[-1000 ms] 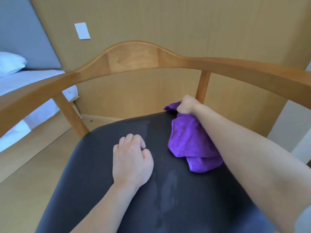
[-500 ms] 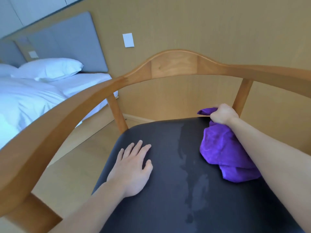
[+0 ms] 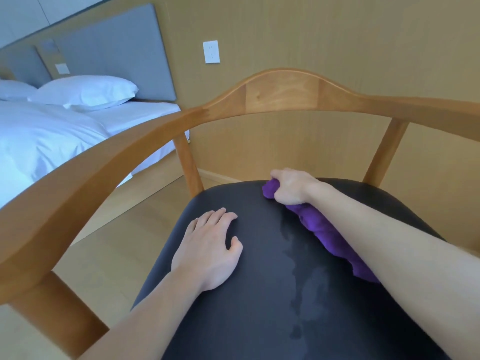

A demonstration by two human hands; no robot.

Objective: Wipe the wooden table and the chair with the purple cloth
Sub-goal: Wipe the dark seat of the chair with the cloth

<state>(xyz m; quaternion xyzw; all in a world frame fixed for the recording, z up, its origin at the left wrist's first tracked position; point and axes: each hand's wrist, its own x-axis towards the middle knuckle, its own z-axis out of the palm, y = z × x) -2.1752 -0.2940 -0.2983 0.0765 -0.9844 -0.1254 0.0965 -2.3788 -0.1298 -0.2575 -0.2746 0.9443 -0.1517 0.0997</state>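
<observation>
A wooden chair [image 3: 280, 96] with a curved backrest and a dark padded seat [image 3: 249, 302] fills the view. My right hand [image 3: 292, 187] grips the bunched purple cloth [image 3: 327, 235] at the seat's far edge; the cloth trails back under my forearm, partly hidden. My left hand [image 3: 207, 246] rests flat on the left part of the seat, fingers straight. A wet streak [image 3: 298, 276] runs down the middle of the seat. The wooden table is out of view.
A bed [image 3: 39, 141] with white sheets and pillows [image 3: 85, 90] stands at the left against a grey headboard. A wood-panelled wall with a white socket [image 3: 211, 51] is right behind the chair. Light wooden floor [image 3: 104, 245] lies left of the seat.
My right hand has dragged the cloth leftwards along the seat's far edge. My left hand went from curled to flat on the seat. The view swung left, showing more of the bed.
</observation>
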